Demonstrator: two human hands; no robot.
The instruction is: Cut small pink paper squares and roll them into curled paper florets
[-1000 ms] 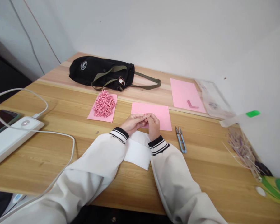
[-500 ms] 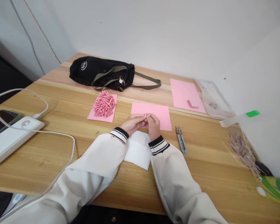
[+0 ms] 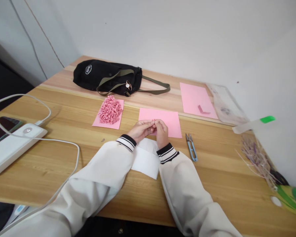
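My left hand (image 3: pixel 142 129) and my right hand (image 3: pixel 162 132) meet at the fingertips, both closed in a pinch. A tiny pink bit (image 3: pixel 153 120) shows between their fingertips; most of it is hidden. Below them lie a pink sheet (image 3: pixel 171 123) and a white paper (image 3: pixel 146 161), nearer to me. Left of my hands, a bunch of small pink flower buds (image 3: pixel 110 111) rests on a smaller pink card (image 3: pixel 116 124). Blue-handled thread snips (image 3: pixel 191 148) lie to the right of my right hand.
A black bag (image 3: pixel 108 75) lies at the back. Another pink sheet (image 3: pixel 196 98) holds a folded pink strip. At left are a white power strip (image 3: pixel 27 138), a cable and a phone (image 3: pixel 5 126). Dried stems (image 3: pixel 258 158) lie at the right edge.
My fingertips have shifted very slightly, still pinched together. Nothing else has visibly moved.
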